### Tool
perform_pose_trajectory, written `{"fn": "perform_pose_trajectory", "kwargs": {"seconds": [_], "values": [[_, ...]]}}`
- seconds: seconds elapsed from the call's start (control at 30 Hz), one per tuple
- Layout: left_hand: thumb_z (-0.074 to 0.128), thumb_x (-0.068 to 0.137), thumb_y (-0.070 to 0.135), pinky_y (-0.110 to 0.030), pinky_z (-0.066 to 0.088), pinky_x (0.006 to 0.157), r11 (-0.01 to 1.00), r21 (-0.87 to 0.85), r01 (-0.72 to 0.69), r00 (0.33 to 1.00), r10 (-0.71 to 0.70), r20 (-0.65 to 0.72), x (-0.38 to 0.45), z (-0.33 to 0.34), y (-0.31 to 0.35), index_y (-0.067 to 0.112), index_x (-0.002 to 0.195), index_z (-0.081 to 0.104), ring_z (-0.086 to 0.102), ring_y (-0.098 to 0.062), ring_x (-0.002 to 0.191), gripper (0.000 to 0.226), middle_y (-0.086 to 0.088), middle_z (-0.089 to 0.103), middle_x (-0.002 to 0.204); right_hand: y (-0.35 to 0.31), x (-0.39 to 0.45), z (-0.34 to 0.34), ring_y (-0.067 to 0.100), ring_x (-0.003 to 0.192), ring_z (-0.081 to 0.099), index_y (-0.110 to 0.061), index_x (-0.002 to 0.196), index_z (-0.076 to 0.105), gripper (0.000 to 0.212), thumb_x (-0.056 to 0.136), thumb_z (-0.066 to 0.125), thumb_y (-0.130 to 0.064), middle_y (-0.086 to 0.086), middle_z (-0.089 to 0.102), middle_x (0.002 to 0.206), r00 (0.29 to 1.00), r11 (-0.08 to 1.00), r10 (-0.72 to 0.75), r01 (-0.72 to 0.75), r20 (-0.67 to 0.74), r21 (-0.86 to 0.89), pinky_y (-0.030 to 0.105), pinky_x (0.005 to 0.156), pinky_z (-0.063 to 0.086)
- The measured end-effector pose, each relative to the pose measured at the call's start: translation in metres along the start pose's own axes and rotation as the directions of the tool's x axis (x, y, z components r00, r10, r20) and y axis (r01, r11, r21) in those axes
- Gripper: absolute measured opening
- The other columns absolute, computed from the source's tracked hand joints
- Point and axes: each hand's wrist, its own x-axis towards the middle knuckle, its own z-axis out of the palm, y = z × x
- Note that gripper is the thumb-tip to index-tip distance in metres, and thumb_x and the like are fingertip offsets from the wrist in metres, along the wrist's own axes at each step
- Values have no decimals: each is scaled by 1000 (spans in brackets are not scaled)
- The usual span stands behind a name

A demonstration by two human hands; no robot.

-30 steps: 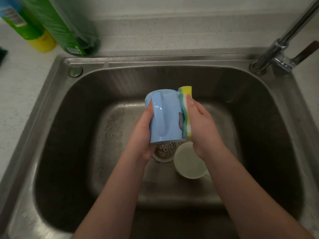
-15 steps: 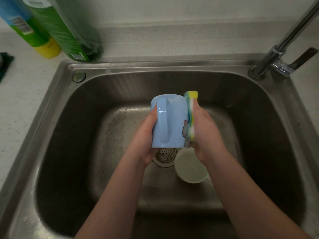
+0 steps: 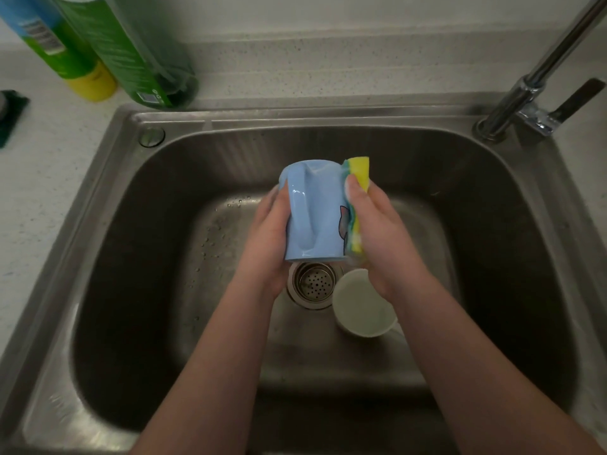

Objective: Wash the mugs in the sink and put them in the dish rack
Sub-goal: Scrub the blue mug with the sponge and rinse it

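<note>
Left hand point(image 3: 267, 238) grips the blue mug point(image 3: 313, 210) from its 9 o'clock side, fingers curled behind the wall; you hold it above the sink point(image 3: 492, 198), over the drain point(image 3: 312, 285). Right hand point(image 3: 377, 238) pinches the yellow sponge point(image 3: 356, 205) flat against the mug's 3 o'clock wall. Mug's long axis runs 12 to 6, handle facing up toward you. Judgement: scrub strokes should follow that axis. White mug point(image 3: 363, 308) sits on the basin floor at 5 o'clock of the drain, nearer your right hand. No dish rack in view.
</note>
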Motion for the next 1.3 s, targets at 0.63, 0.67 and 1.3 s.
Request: {"fn": "perform_pose_trajectory", "kwargs": {"seconds": [0.63,0.67,1.3], "values": [[71,78,43,-30,57,75,971,182,-153,986,162,-33,-17,15,0,32,120,56,69,-15,97,46,2,69,111,1,-2,-2,7,97,67,-38,117,58,25,93,56,-39,-12,67,108,989,990,-138,136,-46,-40,31,83,56],[70,79,41,-33,58,77,985,119,-129,989,136,-60,-17,14,0,31,115,59,70,-18,96,39,0,71,109,1,-2,-1,8,97,67,-37,119,58,26,93,56,-38,-10,68,110,991,991,-131,131,-33,-11,32,83,56],[62,78,35,-34,57,68,991,-132,-8,998,15,54,-19,12,6,10,133,51,70,-25,92,61,-13,70,108,-4,-4,-2,21,99,68,-29,110,62,26,93,52,-45,2,70,109,995,983,83,-71,-62,168,48,90,54]]}}
